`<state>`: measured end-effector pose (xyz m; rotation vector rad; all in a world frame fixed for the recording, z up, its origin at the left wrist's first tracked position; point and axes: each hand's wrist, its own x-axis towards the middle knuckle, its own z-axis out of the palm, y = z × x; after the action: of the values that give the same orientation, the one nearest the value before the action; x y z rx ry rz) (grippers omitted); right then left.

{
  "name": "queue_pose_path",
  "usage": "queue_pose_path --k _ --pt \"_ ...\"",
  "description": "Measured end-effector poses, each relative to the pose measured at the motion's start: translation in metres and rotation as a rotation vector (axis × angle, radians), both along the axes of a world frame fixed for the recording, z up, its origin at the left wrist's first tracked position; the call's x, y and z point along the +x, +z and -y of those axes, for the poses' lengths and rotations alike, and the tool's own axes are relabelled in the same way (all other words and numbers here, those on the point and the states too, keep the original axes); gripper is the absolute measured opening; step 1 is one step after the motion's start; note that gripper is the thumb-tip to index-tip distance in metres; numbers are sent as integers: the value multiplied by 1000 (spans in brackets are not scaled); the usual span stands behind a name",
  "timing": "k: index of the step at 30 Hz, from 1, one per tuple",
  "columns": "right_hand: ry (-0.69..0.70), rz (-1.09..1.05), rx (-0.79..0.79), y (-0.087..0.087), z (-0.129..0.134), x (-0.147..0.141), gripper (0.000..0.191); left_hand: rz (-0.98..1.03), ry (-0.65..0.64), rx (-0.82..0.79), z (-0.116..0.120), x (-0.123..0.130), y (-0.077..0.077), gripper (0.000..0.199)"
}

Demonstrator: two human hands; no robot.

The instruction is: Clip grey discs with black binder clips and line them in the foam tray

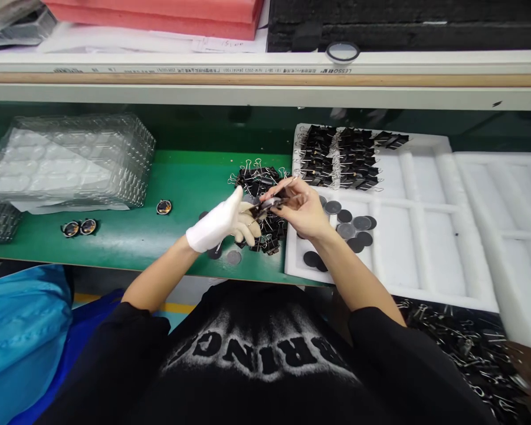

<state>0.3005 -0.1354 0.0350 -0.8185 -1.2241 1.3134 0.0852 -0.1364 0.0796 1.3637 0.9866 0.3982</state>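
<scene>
My left hand point(230, 221), in a white glove, reaches in from the left with its fingers around the edge of a small dark round piece with a clip point(269, 205). The bare fingers of my right hand point(303, 209) pinch the same piece from the other side. Below both hands, black binder clips point(269, 242) lie heaped on the green table point(188, 177). More clips point(254, 177) are piled just behind the hands. Dark and grey discs point(361, 223) are scattered on the white foam tray point(331, 271) by my right wrist.
Rows of black clips point(358, 156) fill the foam tray's back left. Clear plastic trays point(71, 162) are stacked at left, near small round pieces point(163, 206). A shelf edge point(248, 94) crosses behind. Another foam tray point(513, 224) and many clips point(473, 348) are at right.
</scene>
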Motion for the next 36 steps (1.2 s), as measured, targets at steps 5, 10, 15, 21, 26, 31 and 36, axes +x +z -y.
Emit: queue_pose_path --k 5,10,15,21,26,31,36 --pt "260 221 174 24 11 42 76 -16 86 250 2 8 13 44" --pt "201 441 -13 38 26 66 70 -334 103 836 3 13 16 35" --pt "50 593 -69 42 33 61 41 -332 20 1028 -2 28 4 34" --pt "124 547 -31 39 38 73 29 -276 -40 947 -6 40 -1 42" --pt "-107 637 105 33 21 130 29 -377 -93 963 -2 23 4 59" --pt "-673 977 144 15 -49 263 25 -496 101 1082 11 -41 -16 41" --pt "-819 1102 32 -13 -114 337 36 -597 610 1215 39 -95 -69 34"
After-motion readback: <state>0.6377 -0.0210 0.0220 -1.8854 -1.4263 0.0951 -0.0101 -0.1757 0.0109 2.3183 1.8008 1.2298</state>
